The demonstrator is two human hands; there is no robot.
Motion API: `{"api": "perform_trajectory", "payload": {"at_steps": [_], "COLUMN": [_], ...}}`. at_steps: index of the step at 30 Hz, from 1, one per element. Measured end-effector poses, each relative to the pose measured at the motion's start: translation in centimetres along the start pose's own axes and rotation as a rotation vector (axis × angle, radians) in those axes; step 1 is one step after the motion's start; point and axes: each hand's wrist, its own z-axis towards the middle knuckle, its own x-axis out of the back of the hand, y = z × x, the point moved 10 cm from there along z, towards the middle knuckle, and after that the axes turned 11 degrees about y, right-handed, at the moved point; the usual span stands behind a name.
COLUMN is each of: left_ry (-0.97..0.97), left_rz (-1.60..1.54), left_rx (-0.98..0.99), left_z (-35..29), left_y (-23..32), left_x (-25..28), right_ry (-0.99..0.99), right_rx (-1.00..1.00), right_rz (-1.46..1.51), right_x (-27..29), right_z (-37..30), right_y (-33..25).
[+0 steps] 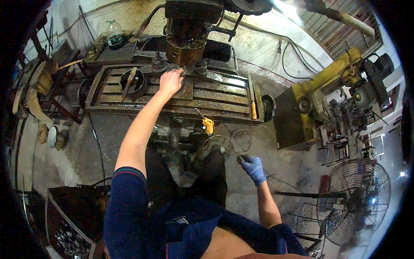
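Bare left hand [171, 82] positioned under the milling head [185, 47], gloved right hand [254, 170] hanging well apart

Nearest, the person is wearing a navy shirt [129, 203] and dark trousers [211, 172]. Low on the right, a caged black fan [353, 200] is standing on the floor. Between it and the trousers, the right hand is hanging in a blue glove with dark fingertips; its fingers are lying close together, and whether they are pinching anything I cannot tell.

Farther out, a coiled hose [241, 141] is lying on the floor, and a yellow blow gun [208, 126] is hanging before the front edge of the slotted milling table [215, 96]. At the table's right end, a long file-like tool [252, 96] is lying with its yellow handle toward the person. On the left part, a round dark pot [141, 87] is sitting with a brush [129, 84] lying across it.

Beyond the table's middle, the left hand's fingers are curling inward just below the milling head; what they are pinching or touching is hidden. To the right, a yellow-and-dark machine [297, 112] is standing on the floor. At the far left, a clear bottle [114, 32] is standing near the wall [142, 19].
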Motion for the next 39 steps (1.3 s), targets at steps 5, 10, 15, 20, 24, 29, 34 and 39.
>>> {"api": "perform_trajectory", "payload": {"at_steps": [5, 10, 15, 20, 24, 29, 34, 39], "left_ry": [-0.034, -0.064, -0.042, -0.023, -0.004, -0.026, -0.07, -0.06], "left_rz": [0.041, 0.144, 0.151, 0.098, 0.098, 0.134, 0.136, 0.118], "left_rx": [0.119, 0.228, 0.298, 0.281, 0.273, 0.299, 0.327, 0.307], "left_z": [0.1, 0.5, 0.1, 0.5, 0.6, 0.2, 0.3, 0.4], "left_y": [0.0, -1.4, -3.0, -2.3, -1.9, -2.9, -3.0, -2.6], "left_x": [0.9, 0.7, 1.0, 0.6, 0.3, 1.0, 0.4, 0.1], "right_ry": [0.051, 0.388, 0.591, 0.267, 0.259, 0.426, 0.609, 0.576], "right_rx": [0.139, 0.426, 0.932, 1.128, 1.108, 1.078, 1.093, 1.053], "right_rz": [-0.108, -0.033, 0.551, 1.01, 0.968, 0.948, 0.872, 0.883], "right_x": [2.2, 13.8, 28.0, 32.8, 32.1, 26.3, 24.1, 22.6], "right_z": [1.9, 7.5, 10.5, 8.0, 7.2, 5.9, 4.6, 4.7], "right_y": [-3.1, -15.4, -32.6, -41.6, -38.4, -32.3, -31.0, -28.8]}}
